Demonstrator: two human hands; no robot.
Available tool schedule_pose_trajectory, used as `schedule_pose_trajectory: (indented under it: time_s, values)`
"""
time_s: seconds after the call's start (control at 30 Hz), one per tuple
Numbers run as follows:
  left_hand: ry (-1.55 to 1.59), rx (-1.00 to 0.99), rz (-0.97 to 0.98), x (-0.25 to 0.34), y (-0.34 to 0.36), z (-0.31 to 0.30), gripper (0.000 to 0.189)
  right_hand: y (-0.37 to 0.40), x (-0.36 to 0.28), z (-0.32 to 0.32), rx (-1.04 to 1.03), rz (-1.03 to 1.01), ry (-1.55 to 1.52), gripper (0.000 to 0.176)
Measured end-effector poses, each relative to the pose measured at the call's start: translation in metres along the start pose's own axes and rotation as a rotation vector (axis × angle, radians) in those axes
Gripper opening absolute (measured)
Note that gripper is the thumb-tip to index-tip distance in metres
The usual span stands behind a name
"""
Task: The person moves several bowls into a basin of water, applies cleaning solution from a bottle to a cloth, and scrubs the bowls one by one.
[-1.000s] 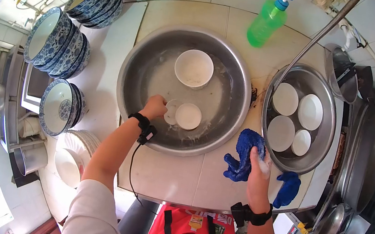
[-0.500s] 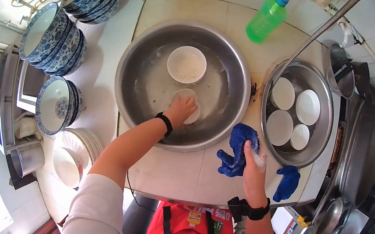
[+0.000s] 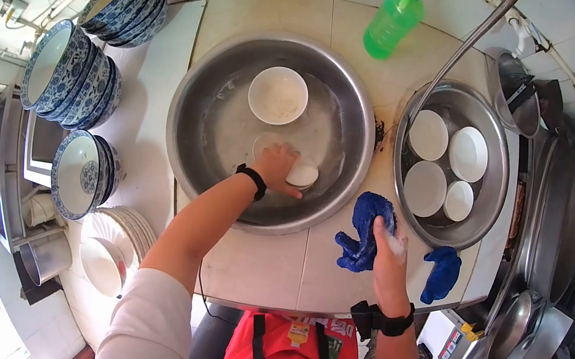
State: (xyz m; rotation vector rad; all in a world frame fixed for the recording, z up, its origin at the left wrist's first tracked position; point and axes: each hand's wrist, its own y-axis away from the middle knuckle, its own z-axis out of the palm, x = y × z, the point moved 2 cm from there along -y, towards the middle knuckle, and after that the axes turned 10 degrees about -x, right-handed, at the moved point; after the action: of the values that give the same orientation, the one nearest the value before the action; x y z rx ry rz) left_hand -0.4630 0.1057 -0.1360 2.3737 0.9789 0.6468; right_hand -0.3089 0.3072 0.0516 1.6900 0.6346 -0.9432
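Observation:
My left hand (image 3: 276,165) reaches into a large metal basin (image 3: 180,163) of water, its fingers spread over a small white dish (image 3: 303,174) and beside another pale round dish (image 3: 263,143) lying lower in the water. Whether it grips either one is hard to tell. A white bowl (image 3: 278,96) sits farther back in the same basin. My right hand (image 3: 389,258) is over the counter to the right of the basin, closed on a wet blue cloth (image 3: 367,232), with suds on the thumb side.
A smaller metal basin (image 3: 442,240) at right holds several white bowls, under a metal pipe. A second blue cloth (image 3: 441,275) lies near it. Green bottle (image 3: 394,24) at the back. Patterned bowls (image 3: 74,77) and white plates (image 3: 123,233) are stacked on the left.
The view has shifted slightly. My left hand has spread its fingers, and a small white dish now shows at the water's surface on its right side. My right hand keeps the cloth.

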Motion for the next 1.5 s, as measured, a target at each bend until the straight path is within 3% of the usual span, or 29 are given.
schedule_pose_trajectory:
  time_s: [0.07,0.13,0.17,0.23,0.37,0.43,0.57,0.63,0.77,0.83,1.0,1.07,1.17,1.27,1.3,1.33,1.37,1.43,1.5]
  values:
    - [0.006,0.019,0.023,0.005,-0.006,0.008,0.094,-0.001,-0.005,0.002,-0.038,-0.007,-0.074,0.046]
    - [0.101,0.262,0.197,0.014,-0.006,0.008,0.078,-0.002,-0.003,0.001,-0.046,-0.014,-0.074,0.046]
    - [0.099,0.261,0.2,0.015,-0.012,0.008,0.078,-0.004,-0.002,0.0,-0.049,-0.019,-0.074,0.046]
    - [0.111,0.056,-0.019,0.015,-0.025,0.012,0.066,-0.004,0.0,-0.001,-0.037,-0.04,-0.057,0.046]
    - [0.131,0.07,-0.06,-0.005,-0.031,0.016,0.059,-0.009,0.018,-0.006,0.028,-0.051,0.046,0.048]
    - [0.287,-0.079,-0.034,-0.027,-0.028,0.017,0.051,-0.007,0.012,-0.007,0.005,-0.042,0.039,0.05]
    - [0.41,-0.171,-0.062,-0.053,-0.008,0.004,0.041,-0.011,0.024,-0.014,0.022,0.0,0.142,0.053]
    - [0.672,-0.399,-0.241,-0.057,0.005,-0.003,0.034,-0.012,0.025,-0.014,0.017,0.003,0.131,0.054]
    - [0.69,-0.283,-0.314,-0.068,0.013,0.012,0.02,-0.008,-0.001,-0.005,-0.026,-0.05,0.067,0.055]
    - [0.063,0.125,-0.085,-0.07,0.014,0.015,0.02,-0.009,0.002,-0.005,0.006,-0.066,0.076,0.055]
    - [-0.159,0.1,-0.136,-0.045,0.031,-0.021,0.017,-0.008,-0.013,0.004,-0.037,-0.134,-0.022,0.048]
    - [-0.2,0.067,-0.169,-0.042,0.04,-0.03,0.017,-0.004,-0.025,0.014,-0.184,-0.078,-0.254,0.041]
    - [-0.26,0.124,-0.139,-0.051,0.052,-0.034,0.014,-0.009,-0.023,0.023,-0.193,-0.129,-0.245,0.035]
    - [-0.016,0.288,-0.073,-0.059,0.068,-0.041,0.013,-0.013,-0.026,0.035,-0.261,-0.093,-0.258,0.035]
    - [0.293,0.317,-0.097,-0.057,0.077,-0.046,0.021,-0.013,-0.028,0.044,-0.261,-0.096,-0.257,0.035]
    - [0.604,0.347,-0.114,-0.053,0.088,-0.053,0.033,-0.013,-0.035,0.056,-0.164,-0.214,-0.129,0.035]
    - [0.606,0.352,-0.112,-0.041,0.096,-0.059,0.033,-0.015,-0.04,0.067,-0.067,-0.326,-0.003,0.036]
    - [1.527,0.422,0.122,-0.009,0.109,-0.07,0.057,-0.028,-0.046,0.085,-0.054,-0.539,0.15,0.036]
    - [1.658,0.393,0.199,0.012,0.12,-0.084,0.064,-0.05,-0.042,0.105,-0.061,-0.736,0.246,0.034]
